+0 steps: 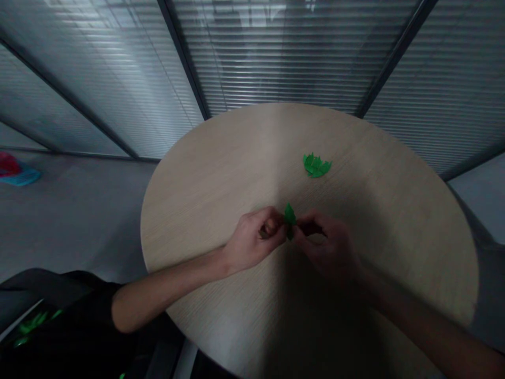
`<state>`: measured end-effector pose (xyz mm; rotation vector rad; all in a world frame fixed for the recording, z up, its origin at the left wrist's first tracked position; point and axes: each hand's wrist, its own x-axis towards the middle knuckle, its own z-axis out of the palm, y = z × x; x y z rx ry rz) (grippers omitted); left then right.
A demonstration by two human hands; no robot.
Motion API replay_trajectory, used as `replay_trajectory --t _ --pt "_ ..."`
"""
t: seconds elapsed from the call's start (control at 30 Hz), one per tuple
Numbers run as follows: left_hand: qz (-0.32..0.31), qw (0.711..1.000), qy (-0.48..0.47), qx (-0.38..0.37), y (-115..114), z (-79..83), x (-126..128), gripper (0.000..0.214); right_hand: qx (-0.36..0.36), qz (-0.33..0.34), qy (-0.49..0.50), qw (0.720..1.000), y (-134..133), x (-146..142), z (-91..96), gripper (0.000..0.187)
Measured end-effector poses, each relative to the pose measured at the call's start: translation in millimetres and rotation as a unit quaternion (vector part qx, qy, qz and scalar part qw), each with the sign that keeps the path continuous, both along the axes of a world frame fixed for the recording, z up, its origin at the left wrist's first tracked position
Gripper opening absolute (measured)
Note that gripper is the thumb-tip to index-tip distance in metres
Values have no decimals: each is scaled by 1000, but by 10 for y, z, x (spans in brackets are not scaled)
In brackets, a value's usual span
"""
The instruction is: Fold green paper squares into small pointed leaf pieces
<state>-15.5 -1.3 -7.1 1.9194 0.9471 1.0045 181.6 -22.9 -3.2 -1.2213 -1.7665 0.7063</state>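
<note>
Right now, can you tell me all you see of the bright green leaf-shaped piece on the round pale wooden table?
The piece is a small fan of pointed, overlapping leaf shapes, slightly shiny; its material is unclear, perhaps plastic. It lies flat toward the far side of the table, touching only the tabletop.

This looks like an office meeting room: a round, pale wood-grain table (221,158) stands on a grey floor (74,221) beside glass partitions (284,52) with horizontal slatted blinds.
</note>
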Motion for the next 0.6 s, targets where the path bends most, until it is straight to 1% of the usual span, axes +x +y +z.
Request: replay_trajectory --t 0.13,0.3,0.4,0.5,0.6 --pt "19 1000 -1 22 -26 -10 10 20 66 -13 -47 997 -25 -8 -1 6" --pt "26 997 39 56 -56 -1 -1 17 109 -1 -54 993 -37 -19 13 5" --pt "17 992 51 112 -56 -27 -23 14 139 4 -63 988 -42 -23 21 6" --pt "-5 983 46 178 -45 -58 -47 8 169 1 -70 983 -44 -24 15 6" --pt "-14 973 53 226 -36 -68 -65 4 211 9 -69 975 -37 -24 13 8"
